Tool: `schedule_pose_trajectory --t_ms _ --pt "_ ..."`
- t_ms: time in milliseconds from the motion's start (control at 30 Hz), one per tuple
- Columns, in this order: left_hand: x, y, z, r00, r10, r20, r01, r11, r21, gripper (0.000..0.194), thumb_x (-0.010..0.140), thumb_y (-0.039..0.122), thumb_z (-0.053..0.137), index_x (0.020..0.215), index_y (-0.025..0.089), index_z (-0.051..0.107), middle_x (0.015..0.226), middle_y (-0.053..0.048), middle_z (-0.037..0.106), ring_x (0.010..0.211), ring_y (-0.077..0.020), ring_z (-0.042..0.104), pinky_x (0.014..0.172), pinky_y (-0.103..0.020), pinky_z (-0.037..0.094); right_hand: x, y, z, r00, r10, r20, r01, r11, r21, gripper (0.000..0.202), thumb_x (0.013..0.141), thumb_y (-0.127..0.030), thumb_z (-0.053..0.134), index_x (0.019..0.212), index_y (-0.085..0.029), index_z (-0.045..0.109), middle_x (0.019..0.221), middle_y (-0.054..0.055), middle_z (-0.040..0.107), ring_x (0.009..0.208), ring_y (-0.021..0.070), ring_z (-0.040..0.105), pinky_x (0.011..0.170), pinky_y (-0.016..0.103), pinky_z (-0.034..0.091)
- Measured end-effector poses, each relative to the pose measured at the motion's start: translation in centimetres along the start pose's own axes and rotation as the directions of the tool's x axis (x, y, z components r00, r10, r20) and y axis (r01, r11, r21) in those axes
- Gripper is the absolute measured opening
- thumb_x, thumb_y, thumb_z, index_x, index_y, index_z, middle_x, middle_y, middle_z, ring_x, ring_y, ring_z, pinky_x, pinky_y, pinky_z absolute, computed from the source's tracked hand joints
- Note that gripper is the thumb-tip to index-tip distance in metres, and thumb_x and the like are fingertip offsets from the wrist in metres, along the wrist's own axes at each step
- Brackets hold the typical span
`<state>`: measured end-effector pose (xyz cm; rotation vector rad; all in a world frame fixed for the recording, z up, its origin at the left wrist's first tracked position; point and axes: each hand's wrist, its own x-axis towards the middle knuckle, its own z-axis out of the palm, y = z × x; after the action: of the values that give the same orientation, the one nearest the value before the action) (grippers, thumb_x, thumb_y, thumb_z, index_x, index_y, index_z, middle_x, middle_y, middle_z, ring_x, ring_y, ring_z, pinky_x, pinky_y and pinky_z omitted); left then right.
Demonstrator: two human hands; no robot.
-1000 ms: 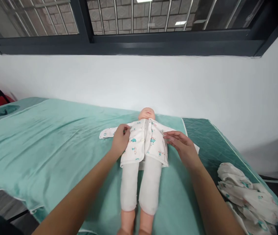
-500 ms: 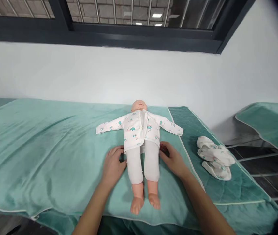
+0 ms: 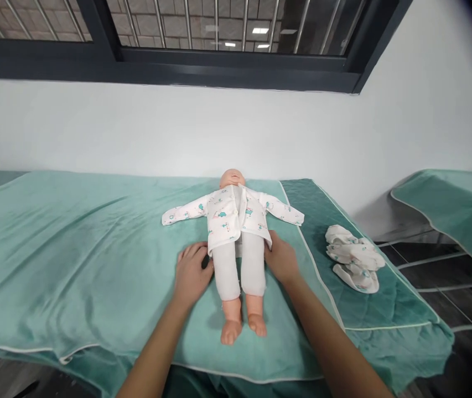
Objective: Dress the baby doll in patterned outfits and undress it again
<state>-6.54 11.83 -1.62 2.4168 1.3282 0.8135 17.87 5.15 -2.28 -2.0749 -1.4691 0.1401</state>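
Observation:
A baby doll lies on its back on the green bed cover, arms spread and bare feet toward me. It wears a white patterned jacket, whose front edges part toward the hem, and white cloth on both legs. My left hand is beside the jacket's left hem, fingers curled near the cloth; its fingertips are partly hidden. On the other side, my right hand pinches the jacket's lower right corner, by the doll's hip.
Crumpled white patterned clothing lies on the darker green cover at the right. A white wall and dark window frame stand behind the bed. Another green cover hangs over metal bars at the far right.
My right hand has closed on the jacket's right hem, where its fingers were apart before. My left hand remains by the left hem. The view has shifted slightly.

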Motion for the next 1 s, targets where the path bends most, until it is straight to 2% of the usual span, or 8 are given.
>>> schedule_pose_trajectory --t_ms 167,267,400,467,567,667,867,1000 --pt "-0.5 -0.3 -0.1 0.996 -0.064 -0.056 0.049 0.972 -0.230 0.010 0.085 0.020 0.048 0.078 0.022 0.056 0.107 -0.003 0.066 0.105 -0.0210 0.058 0.093 -0.036 0.045 -1.7 1.0 -0.1 0.996 0.068 -0.053 -0.060 0.990 0.128 0.030 0.092 -0.031 0.044 0.118 -0.024 0.056 0.082 0.003 0.068 0.076 0.0238 0.063 0.063 0.029 0.038" --pt "-0.6 -0.6 0.3 0.992 -0.076 -0.099 0.044 0.954 -0.296 0.010 0.083 0.018 0.050 0.089 0.022 0.057 0.118 -0.005 0.062 0.112 -0.0220 0.056 0.098 -0.038 0.044 -2.1 1.4 0.4 0.983 0.053 -0.176 -0.019 0.981 0.191 0.044 0.087 -0.025 0.047 0.131 -0.024 0.050 0.107 0.008 0.065 0.092 0.0258 0.063 0.075 0.035 0.047" --pt "-0.5 -1.1 0.7 0.990 -0.009 -0.144 -0.034 0.957 -0.288 0.065 0.073 0.004 0.049 0.134 0.026 0.046 0.144 -0.007 0.045 0.132 -0.0235 0.044 0.110 -0.042 0.036 -0.9 1.0 0.3 0.942 -0.142 -0.305 0.229 0.935 0.271 0.056 0.088 -0.021 0.045 0.144 -0.024 0.040 0.145 0.011 0.043 0.133 0.0276 0.043 0.104 0.047 0.042" --pt "-0.4 -1.4 0.7 0.995 0.033 -0.098 -0.059 0.959 -0.277 0.071 0.071 0.000 0.045 0.135 0.029 0.048 0.140 -0.005 0.050 0.130 -0.0229 0.046 0.110 -0.042 0.036 0.6 0.2 -0.3 0.923 -0.270 -0.275 0.339 0.908 0.247 0.058 0.091 -0.020 0.043 0.148 -0.025 0.035 0.153 0.009 0.035 0.142 0.0265 0.032 0.114 0.051 0.033" --pt "-0.4 -1.7 0.8 0.992 0.017 -0.123 -0.059 0.936 -0.346 0.053 0.073 0.001 0.042 0.116 0.026 0.060 0.124 -0.005 0.060 0.118 -0.0215 0.054 0.103 -0.039 0.041 3.3 -1.7 -1.4 0.890 -0.416 -0.185 0.446 0.878 0.174 0.058 0.091 -0.017 0.040 0.149 -0.024 0.036 0.155 0.007 0.035 0.145 0.0255 0.027 0.119 0.052 0.027" --pt "-0.5 -1.9 0.8 0.987 -0.018 -0.158 -0.049 0.911 -0.410 0.035 0.078 0.004 0.042 0.099 0.022 0.063 0.110 -0.005 0.064 0.106 -0.0201 0.058 0.095 -0.035 0.045 5.0 -3.6 -2.3 0.860 -0.505 -0.073 0.510 0.846 0.156 0.053 0.091 -0.013 0.038 0.143 -0.022 0.046 0.153 0.007 0.040 0.145 0.0256 0.028 0.118 0.053 0.026" --pt "-0.5 -1.7 0.8 0.989 -0.070 -0.130 0.011 0.914 -0.406 0.027 0.083 0.009 0.041 0.093 0.022 0.063 0.094 -0.003 0.065 0.091 -0.0183 0.059 0.083 -0.031 0.045 3.0 -3.9 -3.7 0.758 -0.644 0.106 0.603 0.753 0.264 0.042 0.097 -0.014 0.036 0.130 -0.029 0.056 0.152 -0.001 0.043 0.147 0.0221 0.025 0.121 0.054 0.013" --pt "-0.4 -1.8 0.8 0.989 -0.084 -0.124 0.028 0.917 -0.397 0.026 0.083 0.009 0.041 0.092 0.022 0.062 0.093 -0.002 0.065 0.090 -0.0178 0.058 0.083 -0.031 0.044 1.1 -2.7 -4.6 0.781 -0.617 0.101 0.563 0.764 0.314 0.039 0.101 -0.023 0.038 0.138 -0.032 0.049 0.150 -0.001 0.046 0.146 0.0204 0.028 0.122 0.051 0.015"
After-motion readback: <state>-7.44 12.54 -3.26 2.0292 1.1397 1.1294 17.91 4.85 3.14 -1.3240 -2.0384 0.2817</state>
